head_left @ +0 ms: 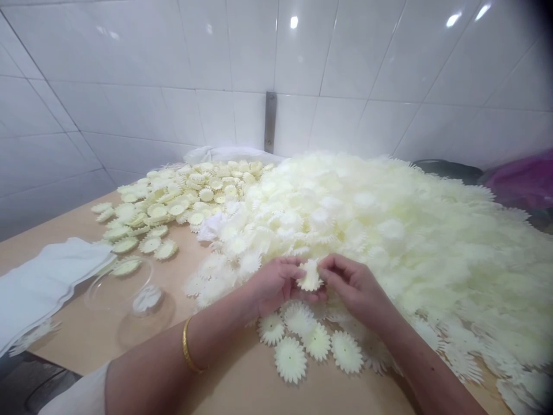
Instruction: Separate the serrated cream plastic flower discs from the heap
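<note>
Between my two hands is a pale yellow fabric flower piece (310,276) with a toothed edge, held just above the table. My left hand (279,285) is closed on its left side, with the fingers passing beneath it. The fingertips of my right hand (352,285) pinch its right edge. Below my hands lie several flat flower pieces (290,360) with small centre holes. A large heap of loose pale petal pieces (367,213) rises behind and to the right of my hands.
Stacked flower pieces (173,202) cover the back left of the table (207,323). At the left lie a folded white cloth (56,276), a clear ring-shaped item (147,268) and a small white lump (147,300). A tiled wall (242,115) bounds the back; a purple bag (522,181) sits far right.
</note>
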### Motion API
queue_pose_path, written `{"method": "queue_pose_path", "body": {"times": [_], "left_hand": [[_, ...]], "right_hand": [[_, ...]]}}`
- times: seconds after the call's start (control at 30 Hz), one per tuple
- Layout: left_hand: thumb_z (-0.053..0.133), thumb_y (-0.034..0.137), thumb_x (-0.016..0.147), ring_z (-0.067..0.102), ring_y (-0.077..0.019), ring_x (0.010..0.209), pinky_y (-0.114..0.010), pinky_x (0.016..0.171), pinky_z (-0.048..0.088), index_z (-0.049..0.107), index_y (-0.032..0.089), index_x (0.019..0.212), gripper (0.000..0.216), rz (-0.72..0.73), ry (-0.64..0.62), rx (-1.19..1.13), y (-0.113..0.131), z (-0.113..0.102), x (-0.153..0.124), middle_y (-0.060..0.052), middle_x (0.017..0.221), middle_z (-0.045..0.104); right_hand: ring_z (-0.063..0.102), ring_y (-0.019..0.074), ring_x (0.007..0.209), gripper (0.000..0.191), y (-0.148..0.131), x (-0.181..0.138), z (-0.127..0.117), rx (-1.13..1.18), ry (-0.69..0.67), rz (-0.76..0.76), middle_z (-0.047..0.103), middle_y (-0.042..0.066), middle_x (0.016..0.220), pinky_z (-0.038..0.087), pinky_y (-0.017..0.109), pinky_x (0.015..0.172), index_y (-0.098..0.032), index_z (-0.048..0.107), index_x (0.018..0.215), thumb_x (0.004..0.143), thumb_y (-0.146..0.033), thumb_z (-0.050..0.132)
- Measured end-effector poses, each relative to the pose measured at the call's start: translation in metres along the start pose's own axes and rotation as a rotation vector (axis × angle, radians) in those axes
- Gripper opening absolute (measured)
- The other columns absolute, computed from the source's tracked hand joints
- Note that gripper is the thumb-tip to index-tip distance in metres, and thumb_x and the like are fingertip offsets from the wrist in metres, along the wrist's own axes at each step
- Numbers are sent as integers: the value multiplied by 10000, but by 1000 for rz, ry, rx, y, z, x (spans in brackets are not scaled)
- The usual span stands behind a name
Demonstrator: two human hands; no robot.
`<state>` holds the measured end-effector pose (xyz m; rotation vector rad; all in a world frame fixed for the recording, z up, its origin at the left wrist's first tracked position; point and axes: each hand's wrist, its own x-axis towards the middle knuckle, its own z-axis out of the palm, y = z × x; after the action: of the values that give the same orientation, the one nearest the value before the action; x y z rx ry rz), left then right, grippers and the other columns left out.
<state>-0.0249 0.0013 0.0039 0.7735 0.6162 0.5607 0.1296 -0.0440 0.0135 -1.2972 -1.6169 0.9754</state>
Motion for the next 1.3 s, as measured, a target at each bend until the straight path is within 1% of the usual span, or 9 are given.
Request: {"method": "queue_pose_path", "body": {"times": [0.23,0.5,0.6,0.73,0.83,0.97,1.03,1.17,1.3], "left_hand": [[579,43,662,625,-135,553,-211,508,507,542,105,897,246,80,86,64,-4,-1,0,-69,697,639],[631,187,662,529,-76,485,-207,483,460,576,139,822,176,334,191,387,-13,2,-3,3,645,567],[634,213,667,499,-66,458,-195,458,434,575,144,842,198,347,225,456,-12,4,-5,12,618,558],[579,199,713,477,-63,405,-177,405,390,561,159,917,209,323,146,359,-8,7,-7,38,528,525],[567,196,719,468,-64,387,-172,383,371,544,175,989,272,372,126,307,-5,10,-12,40,519,537],[555,183,725,455,-65,379,-170,382,366,486,223,1166,449,420,177,337,-4,11,-17,54,488,524],[538,198,745,458,-65,391,-182,404,386,514,232,1167,425,425,163,393,-7,11,-17,44,504,528],[500,279,793,506,-85,444,-221,462,437,641,186,984,255,350,101,480,-12,11,-12,12,523,526],[492,420,793,536,-75,499,-252,513,470,638,183,938,314,304,99,403,-9,9,-9,-46,825,598]], "right_hand": [[498,118,592,156,6,1,3,-53,59,-33,535,-6,646,409,239,542,-167,538,728,823,-269,467],[497,128,617,245,-2,-2,10,-229,69,-154,533,5,653,375,235,546,-168,539,693,849,-329,440],[485,124,599,215,-2,-3,11,-235,91,-181,526,4,648,367,229,527,-170,529,680,829,-317,479],[371,95,467,262,-2,-4,13,-176,322,-113,416,-39,516,304,216,440,-179,481,615,822,-339,492],[383,92,453,285,-2,-3,6,-89,489,-35,429,-39,514,318,210,428,-181,476,605,824,-363,486],[460,103,509,293,-3,0,-9,-6,867,-33,493,-16,544,376,218,484,-177,472,584,812,-357,505],[427,97,480,278,-4,-1,-9,-106,789,-73,481,-23,534,347,214,453,-181,477,591,803,-356,521],[440,114,519,203,-3,-3,1,-325,437,-220,483,-13,584,354,228,470,-188,501,667,833,-301,478],[497,144,652,157,6,-2,6,-546,303,-453,527,35,717,408,258,569,-175,560,789,847,-167,414]]}}
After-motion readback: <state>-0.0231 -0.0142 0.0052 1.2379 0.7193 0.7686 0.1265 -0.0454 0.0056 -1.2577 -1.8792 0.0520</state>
